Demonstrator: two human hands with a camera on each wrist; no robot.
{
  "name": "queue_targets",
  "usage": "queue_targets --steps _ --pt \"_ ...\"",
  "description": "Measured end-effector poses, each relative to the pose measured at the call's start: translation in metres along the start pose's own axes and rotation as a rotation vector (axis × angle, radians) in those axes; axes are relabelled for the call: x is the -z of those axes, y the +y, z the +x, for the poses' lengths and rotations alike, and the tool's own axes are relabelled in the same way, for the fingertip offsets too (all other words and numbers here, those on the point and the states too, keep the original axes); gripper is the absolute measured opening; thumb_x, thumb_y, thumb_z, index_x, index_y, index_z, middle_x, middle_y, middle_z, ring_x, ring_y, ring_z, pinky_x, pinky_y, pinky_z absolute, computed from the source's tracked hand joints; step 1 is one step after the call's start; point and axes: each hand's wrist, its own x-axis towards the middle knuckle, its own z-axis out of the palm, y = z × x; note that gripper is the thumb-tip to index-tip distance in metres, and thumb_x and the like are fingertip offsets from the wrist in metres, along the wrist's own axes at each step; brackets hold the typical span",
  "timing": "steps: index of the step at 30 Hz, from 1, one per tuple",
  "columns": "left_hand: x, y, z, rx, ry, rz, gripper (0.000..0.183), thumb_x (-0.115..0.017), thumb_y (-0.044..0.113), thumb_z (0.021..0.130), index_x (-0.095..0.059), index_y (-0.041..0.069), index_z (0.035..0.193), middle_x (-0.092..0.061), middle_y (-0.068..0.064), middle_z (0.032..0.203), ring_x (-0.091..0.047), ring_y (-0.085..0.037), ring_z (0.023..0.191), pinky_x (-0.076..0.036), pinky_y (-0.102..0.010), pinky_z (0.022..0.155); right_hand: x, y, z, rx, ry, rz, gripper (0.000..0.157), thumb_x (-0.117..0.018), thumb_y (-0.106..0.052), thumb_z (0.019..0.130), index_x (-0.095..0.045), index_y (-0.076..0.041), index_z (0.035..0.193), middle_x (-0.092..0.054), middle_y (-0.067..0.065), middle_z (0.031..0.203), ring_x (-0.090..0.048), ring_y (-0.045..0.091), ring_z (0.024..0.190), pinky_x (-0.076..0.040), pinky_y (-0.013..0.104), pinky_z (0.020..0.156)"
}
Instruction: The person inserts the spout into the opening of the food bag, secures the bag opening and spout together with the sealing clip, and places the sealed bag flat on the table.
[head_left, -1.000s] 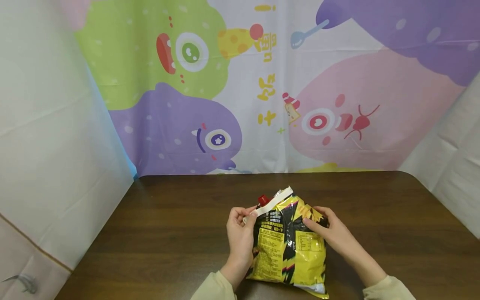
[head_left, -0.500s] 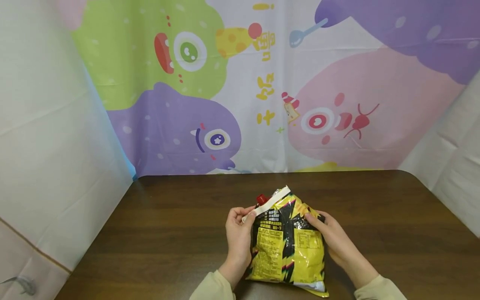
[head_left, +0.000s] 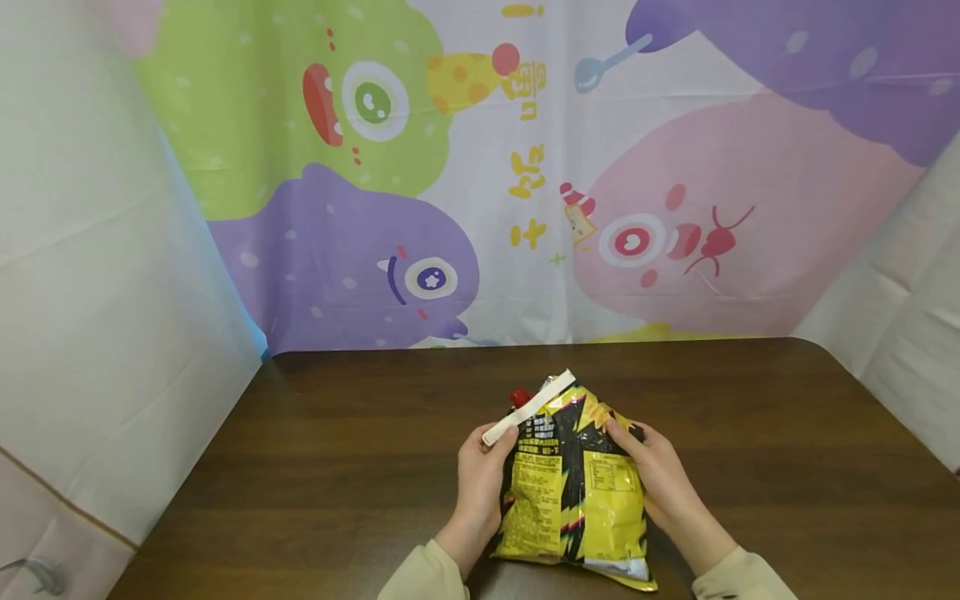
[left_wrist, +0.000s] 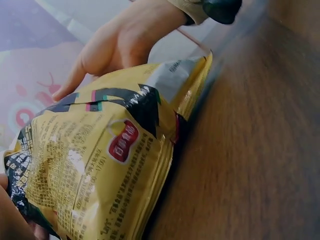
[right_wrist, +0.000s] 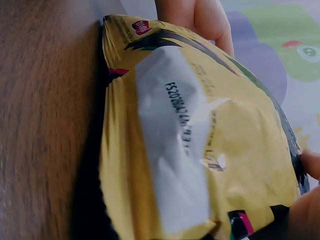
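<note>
A yellow and black bag of chips stands on the table, tilted, its printed back facing me. Across its folded upper left corner lies a white bag clip, with a red cap sticking up behind it. My left hand pinches the clip's lower left end, thumb in front. On the opposite side my right hand grips the bag's upper right edge, thumb on the front and fingers hidden behind. In the left wrist view the bag's bottom seam rests close to the wood; the right wrist view shows a silvery patch with printed characters.
The dark wooden table reaches back to a cloth backdrop with cartoon monsters. White cloth walls close in the left and right sides.
My right hand has shifted slightly inward and down along the bag's edge. The left thumb has slid a little on the clip end. The bag and clip have drifted slightly left in view.
</note>
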Motion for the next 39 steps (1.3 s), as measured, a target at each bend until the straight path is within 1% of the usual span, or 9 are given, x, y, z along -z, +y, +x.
queue_targets --steps 4,7,12,19,24,31,33,36,39 --pt "-0.001 0.009 -0.005 0.063 -0.013 0.035 0.039 -0.063 0.033 0.074 -0.054 0.000 0.092 -0.054 -0.004 0.086 -0.047 -0.013 0.077 -0.038 -0.031 0.072 -0.001 0.002 0.002 0.015 0.029 -0.014 0.060 -0.057 -0.039 0.078 -0.037 0.000 0.118 -0.053 0.011 0.103 -0.057 0.016 0.085 -0.046 0.032 0.073" --pt "0.000 0.010 -0.005 0.090 -0.045 0.054 0.031 -0.063 0.023 0.076 -0.051 -0.001 0.091 -0.053 -0.003 0.082 -0.047 -0.012 0.074 -0.038 -0.030 0.070 -0.001 0.003 0.003 0.031 0.047 -0.038 0.062 -0.057 -0.039 0.078 -0.034 -0.001 0.121 -0.049 0.015 0.110 -0.057 0.015 0.084 -0.046 0.030 0.071" --pt "0.002 0.012 -0.003 0.094 -0.074 0.098 0.020 -0.060 0.006 0.076 -0.049 -0.003 0.091 -0.047 -0.002 0.076 -0.044 -0.012 0.070 -0.039 -0.030 0.067 0.001 0.004 0.007 0.039 0.061 -0.079 0.061 -0.056 -0.037 0.079 -0.030 -0.005 0.125 -0.041 0.018 0.118 -0.056 0.012 0.084 -0.046 0.028 0.072" --pt "0.003 0.010 0.001 0.097 -0.052 0.068 0.027 -0.059 0.002 0.076 -0.046 -0.004 0.099 -0.047 -0.003 0.078 -0.046 -0.012 0.073 -0.041 -0.028 0.067 0.004 0.005 0.009 0.066 0.038 -0.072 0.059 -0.055 -0.032 0.081 -0.029 -0.004 0.126 -0.043 0.017 0.113 -0.056 0.012 0.083 -0.046 0.027 0.072" --pt "0.004 0.001 0.003 0.083 -0.048 0.050 0.031 -0.060 0.001 0.075 -0.042 -0.004 0.101 -0.050 -0.004 0.081 -0.049 -0.013 0.077 -0.042 -0.028 0.069 0.008 0.006 0.009 0.067 0.030 -0.030 0.052 -0.053 -0.024 0.084 -0.029 -0.002 0.125 -0.051 0.011 0.101 -0.058 0.013 0.079 -0.047 0.028 0.070" --pt "0.006 -0.030 0.021 0.099 -0.044 0.038 0.036 -0.064 0.007 0.072 -0.041 0.002 0.099 -0.050 -0.004 0.081 -0.049 -0.014 0.078 -0.042 -0.029 0.071 0.013 0.005 0.011 0.099 0.051 -0.051 0.050 -0.054 -0.022 0.083 -0.031 -0.004 0.123 -0.055 0.006 0.096 -0.058 0.012 0.077 -0.047 0.026 0.068" --pt "0.005 -0.030 0.020 0.106 -0.045 0.043 0.034 -0.064 0.007 0.072 -0.042 0.003 0.098 -0.050 -0.003 0.081 -0.049 -0.013 0.077 -0.042 -0.028 0.072 0.014 0.004 0.012 0.102 0.057 -0.059 0.049 -0.054 -0.021 0.084 -0.031 -0.004 0.123 -0.056 0.006 0.095 -0.059 0.012 0.077 -0.047 0.026 0.067" --pt "0.005 -0.020 0.014 0.075 -0.058 0.065 0.031 -0.063 0.007 0.073 -0.043 0.000 0.095 -0.050 -0.002 0.079 -0.048 -0.012 0.075 -0.041 -0.028 0.071 0.016 0.005 0.013 0.095 0.055 -0.116 0.047 -0.051 -0.022 0.085 -0.032 -0.004 0.124 -0.054 0.012 0.102 -0.057 0.017 0.083 -0.046 0.029 0.071" --pt "0.006 -0.008 0.006 0.062 -0.065 0.092 0.027 -0.062 0.006 0.074 -0.043 -0.001 0.092 -0.047 -0.001 0.075 -0.046 -0.012 0.073 -0.041 -0.029 0.069 0.020 0.006 0.013 0.081 0.026 -0.236 0.050 -0.049 -0.025 0.086 -0.029 -0.003 0.126 -0.041 0.021 0.119 -0.044 0.028 0.107 -0.036 0.041 0.087"
